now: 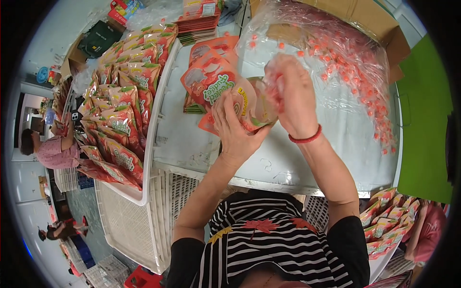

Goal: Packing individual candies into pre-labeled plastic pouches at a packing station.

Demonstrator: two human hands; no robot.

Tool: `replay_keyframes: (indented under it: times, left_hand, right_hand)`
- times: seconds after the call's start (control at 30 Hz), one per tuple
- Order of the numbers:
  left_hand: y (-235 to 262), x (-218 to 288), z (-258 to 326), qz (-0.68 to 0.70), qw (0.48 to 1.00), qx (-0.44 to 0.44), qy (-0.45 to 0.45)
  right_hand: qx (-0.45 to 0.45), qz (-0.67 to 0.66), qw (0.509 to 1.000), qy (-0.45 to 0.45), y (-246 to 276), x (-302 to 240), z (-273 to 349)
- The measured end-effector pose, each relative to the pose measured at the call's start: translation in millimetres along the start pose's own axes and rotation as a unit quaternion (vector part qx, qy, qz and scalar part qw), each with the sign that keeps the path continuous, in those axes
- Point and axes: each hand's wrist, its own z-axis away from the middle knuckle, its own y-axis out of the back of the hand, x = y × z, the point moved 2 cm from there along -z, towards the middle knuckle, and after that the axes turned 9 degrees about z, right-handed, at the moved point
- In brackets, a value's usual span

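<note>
In my left hand [235, 132] is a red and pink printed pouch [246, 98], its top spread open and facing right. The fingers wrap round its left side and the thumb lies along the lower edge. My right hand [298, 98], with a red cord at the wrist, is closed round a few clear-wrapped red candies [273, 91] at the pouch's mouth; motion blurs them. Flat pouches [206, 79] of the same print lie in an overlapping pile just left of the held one. To the right, many loose wrapped red candies [353, 81] spill over clear plastic film on the table.
A white crate [150, 144] of filled pouches [117, 120] borders the table's left. Behind are a stack of pouches [197, 24] and a cardboard box [355, 14]. A green panel [422, 129] stands right. Other people [57, 149] are at the left and lower right.
</note>
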Motion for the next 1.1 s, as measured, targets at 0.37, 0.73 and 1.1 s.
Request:
replay_keyframes:
  times: [0.37,0.73,1.1]
  left_hand:
    - [3.1,-4.6,4.2,-0.039,0.998,-0.020,-0.037]
    - [2.9,-5.9,11.0,-0.040,0.993,-0.074,-0.086]
    - [4.4,-6.0,15.1,0.018,0.987,-0.126,-0.099]
  right_hand:
    - [-0.055,0.680,0.691,0.239,26.9,-12.3,6.2]
    - [-0.262,0.845,0.341,0.318,25.4,-23.8,30.4]
    - [-0.340,0.827,0.320,0.313,32.8,-31.5,37.5]
